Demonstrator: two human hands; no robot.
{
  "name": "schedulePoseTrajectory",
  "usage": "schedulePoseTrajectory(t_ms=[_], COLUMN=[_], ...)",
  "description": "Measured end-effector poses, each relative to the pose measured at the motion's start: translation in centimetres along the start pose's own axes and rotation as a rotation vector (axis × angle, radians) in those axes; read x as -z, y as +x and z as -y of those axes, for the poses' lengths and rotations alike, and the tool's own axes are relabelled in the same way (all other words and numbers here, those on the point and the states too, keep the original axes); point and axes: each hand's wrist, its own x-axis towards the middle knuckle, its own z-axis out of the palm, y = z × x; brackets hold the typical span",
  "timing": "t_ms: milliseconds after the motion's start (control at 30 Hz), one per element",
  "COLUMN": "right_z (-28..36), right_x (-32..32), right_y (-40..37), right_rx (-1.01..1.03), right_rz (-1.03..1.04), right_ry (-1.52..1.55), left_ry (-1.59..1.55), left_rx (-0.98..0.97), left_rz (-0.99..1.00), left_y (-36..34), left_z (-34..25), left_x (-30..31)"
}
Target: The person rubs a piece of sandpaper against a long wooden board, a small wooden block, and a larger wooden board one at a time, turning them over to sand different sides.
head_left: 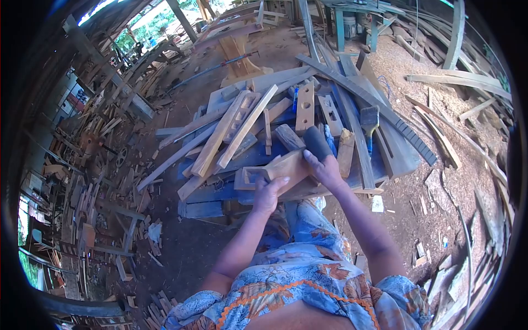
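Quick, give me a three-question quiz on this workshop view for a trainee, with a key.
1. True or false: the left hand is gripping a wooden block.
2. Which item lies farther off and to the right of the right hand?
A. Power drill
B. Brush
C. Kettle
3. Fill in the blank: the wavy trim on the patterned clothing is ____.

Key: 1. True; 2. B; 3. Orange

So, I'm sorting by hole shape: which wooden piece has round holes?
The flat board beyond the right hand. The slotted pieces left and right of it have rectangular openings.
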Motion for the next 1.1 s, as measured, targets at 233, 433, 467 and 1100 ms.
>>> schedulePoseTrajectory(t_ms=[233, 433, 467, 1100], right_z=[9.2, 4.6, 2.3, 4.4], right_x=[-0.1, 2.5, 2.8, 1.7], right_y=[-1.7, 1.5, 2.1, 0.8], right_rx=[0.303, 0.059, -0.023, 0.178], right_rz=[0.304, 0.382, 0.327, 0.129], right_ry=[-0.346, -0.154, -0.316, -0.186], left_ry=[0.604, 0.649, 0.631, 0.687], left_rx=[-0.286, -0.234, -0.233, -0.292], left_rz=[0.154, 0.182, 0.161, 0.190], left_y=[0.2, -0.5, -0.4, -0.2], left_z=[-1.4, -1.8, -1.7, -2.2], left_x=[0.0, -0.2, -0.4, -0.9])
